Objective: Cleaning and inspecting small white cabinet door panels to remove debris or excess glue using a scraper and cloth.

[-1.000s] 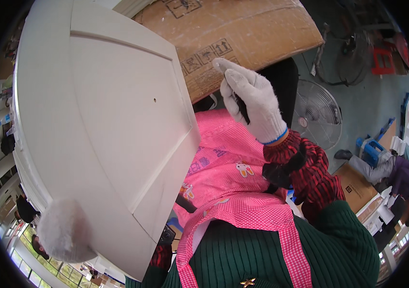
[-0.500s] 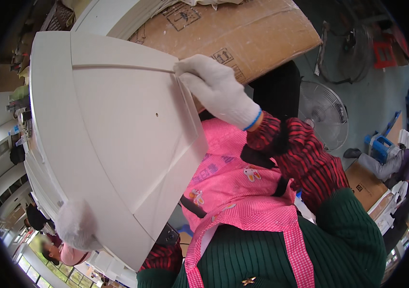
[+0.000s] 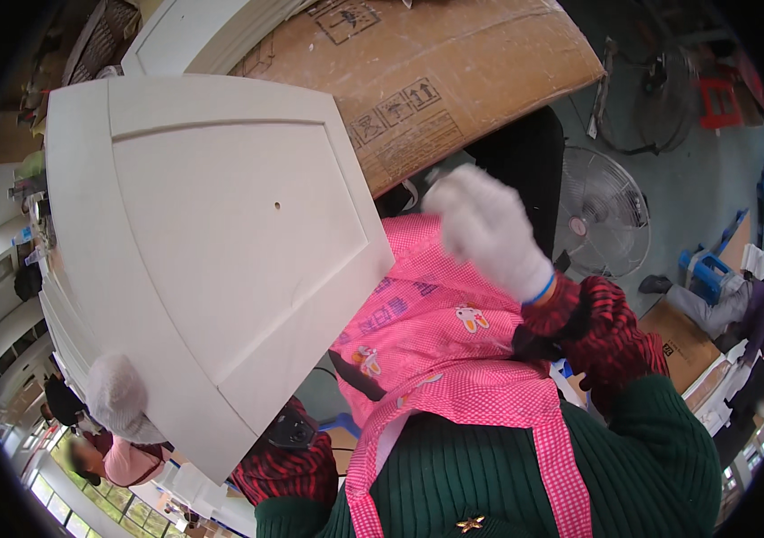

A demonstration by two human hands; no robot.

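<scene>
The left hand (image 3: 117,399) grasps the white panel (image 3: 247,251) at its left edge. The panel is left of the pink apron (image 3: 440,332), its upper right side overlapping the carton (image 3: 454,67) in view. The right hand (image 3: 490,231), blurred, hangs over the apron, apart from the panel, fingers curled; whether it grasps anything, I cannot tell.

Panel (image 3: 230,233): off-wht. R glove (image 3: 488,231): wht, blue-edged; L glove (image 3: 116,401): greyish-wht. Oversleeves (image 3: 615,327): red/blk stripes. Apron (image 3: 481,386): pink/wht check w/ bunny prints. Sweater (image 3: 463,466): dk grn. Carton (image 3: 472,63): brn w/ blk print. Far stool (image 3: 719,103): red.
</scene>
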